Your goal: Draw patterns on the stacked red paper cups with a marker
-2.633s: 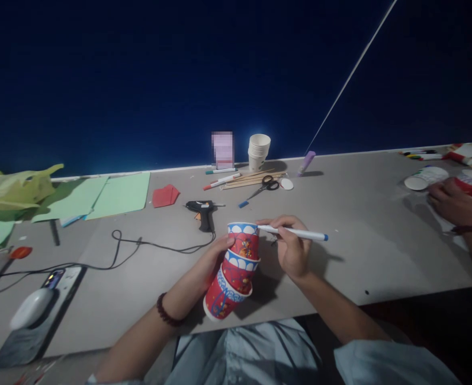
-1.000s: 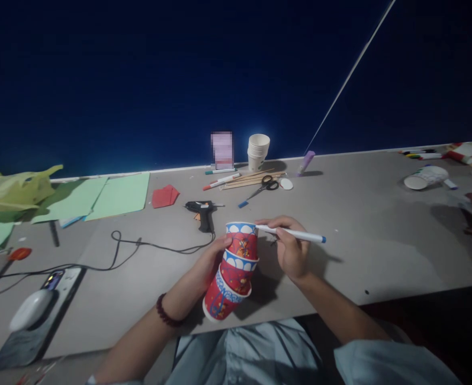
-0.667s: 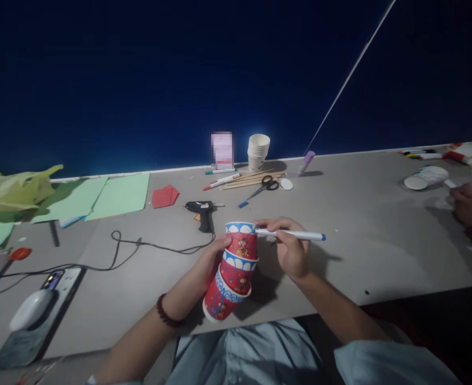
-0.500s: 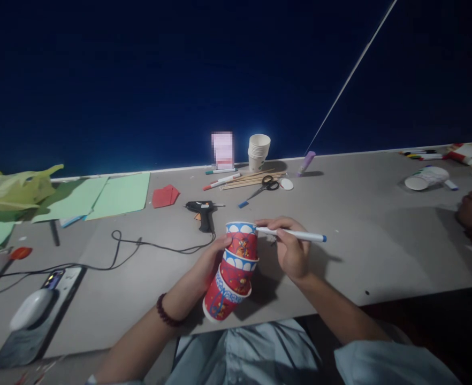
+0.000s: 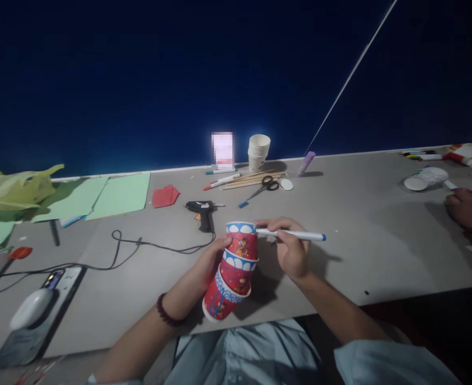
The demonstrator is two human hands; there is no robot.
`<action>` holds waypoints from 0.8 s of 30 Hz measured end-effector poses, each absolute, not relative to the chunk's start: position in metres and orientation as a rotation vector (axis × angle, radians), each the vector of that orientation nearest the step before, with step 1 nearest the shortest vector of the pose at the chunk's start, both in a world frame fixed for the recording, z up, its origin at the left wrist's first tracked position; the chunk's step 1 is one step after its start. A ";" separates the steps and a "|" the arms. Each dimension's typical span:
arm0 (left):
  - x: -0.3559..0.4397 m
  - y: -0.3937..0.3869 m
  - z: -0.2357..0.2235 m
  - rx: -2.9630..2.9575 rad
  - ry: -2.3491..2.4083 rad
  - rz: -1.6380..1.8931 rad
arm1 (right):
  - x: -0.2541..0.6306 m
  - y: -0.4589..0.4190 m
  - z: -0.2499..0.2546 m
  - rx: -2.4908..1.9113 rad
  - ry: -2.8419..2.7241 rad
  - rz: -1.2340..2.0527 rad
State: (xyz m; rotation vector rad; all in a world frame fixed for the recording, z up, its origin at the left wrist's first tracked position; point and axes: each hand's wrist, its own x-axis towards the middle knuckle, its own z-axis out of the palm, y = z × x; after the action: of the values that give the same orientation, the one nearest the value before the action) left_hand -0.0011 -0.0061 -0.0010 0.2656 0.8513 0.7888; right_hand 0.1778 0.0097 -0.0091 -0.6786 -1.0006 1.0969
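My left hand [image 5: 215, 254] is wrapped round a tilted column of three red paper cups [image 5: 236, 272], joined one into another, its fingers mostly hidden behind them. Blue scallops run along the rims of the upper two; blue curls mark the lowest. In my right hand [image 5: 291, 246] is a white marker pen [image 5: 300, 234] with a blue end, pinched between thumb and fingers. Its tip meets the right side of the top cup just below the rim. Beyond the cups a black hot glue gun [image 5: 204, 211] lies on the table, close to a blue pen cap [image 5: 243, 204].
Scissors [image 5: 266, 184], wooden sticks [image 5: 256, 179] and a stack of white paper cups [image 5: 258, 152] are at the back. A purple glue stick [image 5: 307, 163] stands right of them. The glue gun's cord [image 5: 139, 243] crosses leftward. Another person's hand [image 5: 469, 206] rests far right.
My hands, the marker pen and the red cups have barely moved. At far right the other person's hand drew back, leaving a white cup lying there, and has shifted about beside it.
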 end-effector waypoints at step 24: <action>0.001 -0.007 0.002 0.423 0.816 0.848 | 0.177 0.007 -0.013 -0.737 -1.119 0.912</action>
State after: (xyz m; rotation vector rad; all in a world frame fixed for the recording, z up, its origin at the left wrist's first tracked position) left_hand 0.0013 -0.0074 0.0016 0.4232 0.8155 0.8479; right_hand 0.1768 0.0068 -0.0127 -0.7372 -1.1189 0.9117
